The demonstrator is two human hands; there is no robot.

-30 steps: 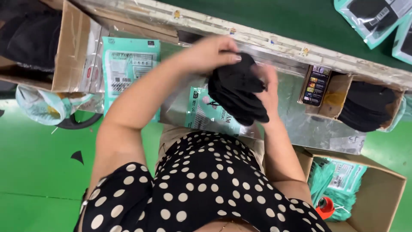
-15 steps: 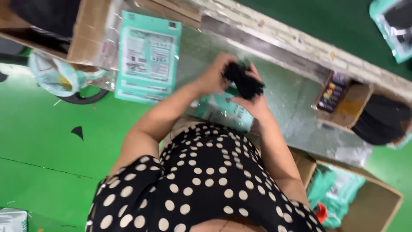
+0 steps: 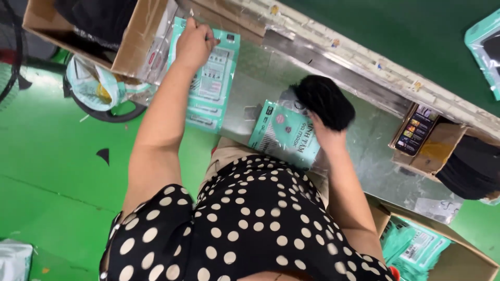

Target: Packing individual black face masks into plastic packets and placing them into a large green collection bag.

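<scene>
My left hand (image 3: 195, 44) reaches far out and its fingers pinch the top edge of a stack of flat teal packages (image 3: 211, 86) lying on the metal tabletop (image 3: 250, 93). My right hand (image 3: 327, 136) is closed under a thick bundle of black fabric pieces (image 3: 323, 104), holding it just above an open teal-and-clear pouch (image 3: 284, 134) that lies at the table's near edge. My polka-dot top fills the lower middle of the view.
A cardboard box (image 3: 133, 49) of black items stands at the far left. A small open carton (image 3: 432, 148) and a black pile (image 3: 474, 166) sit at the right. A box of teal packages (image 3: 416, 244) is on the green floor, and a bagged ring (image 3: 99, 96) lies to the left.
My left hand left the black bundle and stretched out to the stack of teal packages. My right hand alone now holds the bundle, lower over the pouch.
</scene>
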